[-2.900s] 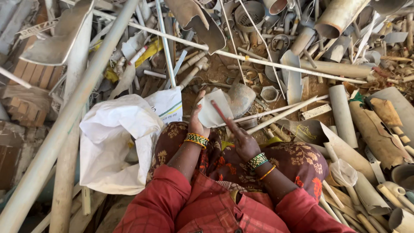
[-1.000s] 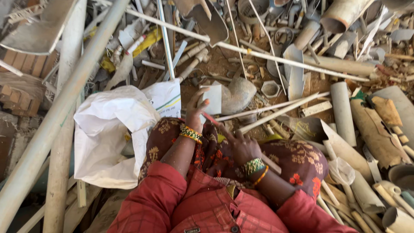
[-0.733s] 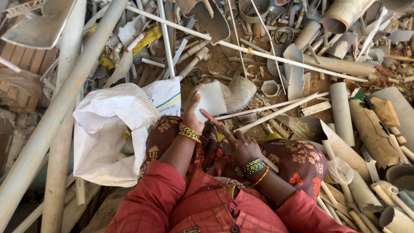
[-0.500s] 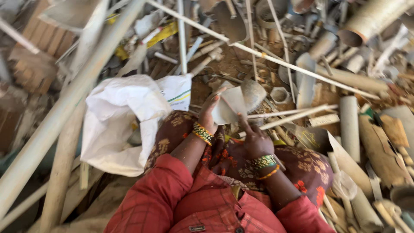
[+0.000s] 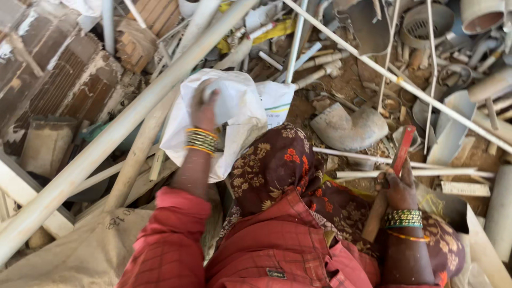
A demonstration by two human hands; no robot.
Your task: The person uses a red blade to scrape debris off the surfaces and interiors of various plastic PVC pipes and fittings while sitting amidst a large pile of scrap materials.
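A long pale pipe point(image 5: 133, 114) slants across the whole heap of plastic scrap, from the lower left up toward the top middle, and a thinner white rod point(image 5: 394, 77) crosses the right side the other way. Under the pipe at the lower left lies a flat tan sack point(image 5: 80, 256) with dark printing near its upper edge. Beside the person's knee sits a white woven bag point(image 5: 240, 114), slumped and open at the top; a white panel with a green and yellow stripe shows on its right flank. The left hand point(image 5: 205, 106) is up at the bag's mouth, its grip curled round a pale, rounded piece of plastic point(image 5: 221, 101) that rests against the bag's upper fold; whether the piece is inside or just at the rim, I cannot tell. To the right, on the dirt, lies a grey curved pipe elbow point(image 5: 349, 128), well apart from both hands. The right hand point(image 5: 397, 189) rests by the patterned lap, fingers pressed together around a tool with a wooden handle and red blade point(image 5: 402, 149), pointing up and away.
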